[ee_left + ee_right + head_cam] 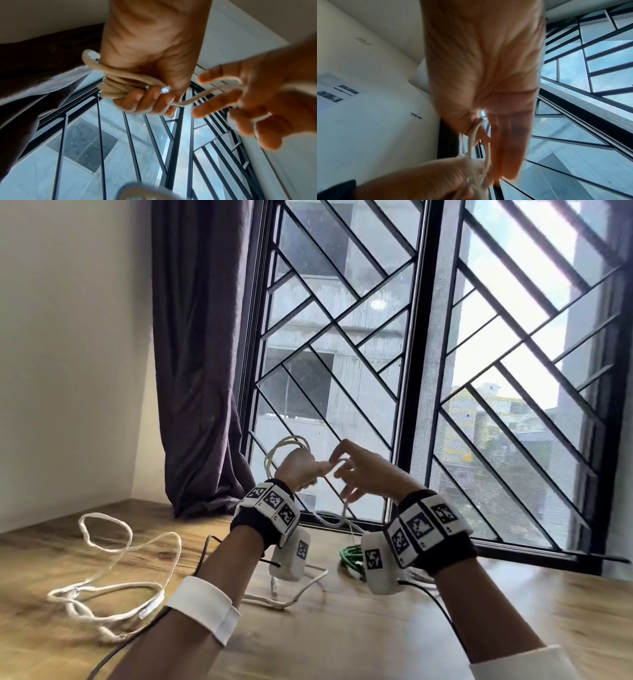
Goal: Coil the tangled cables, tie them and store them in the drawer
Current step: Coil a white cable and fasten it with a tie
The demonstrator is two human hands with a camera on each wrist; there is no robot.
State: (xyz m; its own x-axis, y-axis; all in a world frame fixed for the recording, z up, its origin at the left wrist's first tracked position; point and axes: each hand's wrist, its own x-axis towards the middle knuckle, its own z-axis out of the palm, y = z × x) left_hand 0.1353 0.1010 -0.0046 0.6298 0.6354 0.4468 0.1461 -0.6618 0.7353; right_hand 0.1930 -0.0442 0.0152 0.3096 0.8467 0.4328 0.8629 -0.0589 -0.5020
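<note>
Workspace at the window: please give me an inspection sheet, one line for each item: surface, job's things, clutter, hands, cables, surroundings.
Surface: wooden table, with cables lying on it.
Job's things: white cable coil gathered in the left hand; no tie and no drawer seen.
Clutter: nothing seen.
Hands: left hand grips the coil, raised above the table; right hand leads the coil's free strand through its fingers.
Cables: loose white cable sprawled at the left; green cable bunched near the window; another white cable under the wrists.
Surroundings: window with black grille, dark curtain, white wall.
</note>
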